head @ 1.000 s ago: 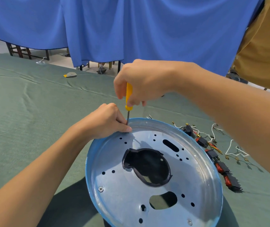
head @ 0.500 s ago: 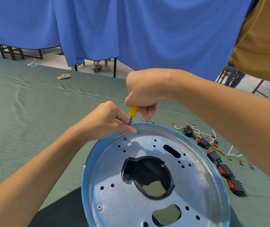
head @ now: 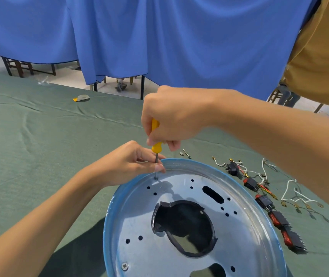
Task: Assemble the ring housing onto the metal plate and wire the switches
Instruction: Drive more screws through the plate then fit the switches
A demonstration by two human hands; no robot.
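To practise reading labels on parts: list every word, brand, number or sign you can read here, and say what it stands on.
No text can be read.
Screwdriver: plain yellow handle, no print seen.
Plate: bare metal, no stamp visible.
Switches: any marking is too small to read.
Scrap on the cloth: too blurred to tell.

The scene is taken by a single wide-angle camera worn on the head, aimed forward and down across the table (head: 39, 156). The metal plate (head: 179, 188) is seen from close range and is cut off by the frame edge at 6 o'clock. The left hand (head: 125, 166) is reached from 7 o'clock, the right hand (head: 175, 120) from 3 o'clock. The screwdriver (head: 155, 144) is caught near the centre, the switches (head: 279, 218) at 4 o'clock, and the blue curtain (head: 179, 47) at 12 o'clock, beyond the table's far edge.
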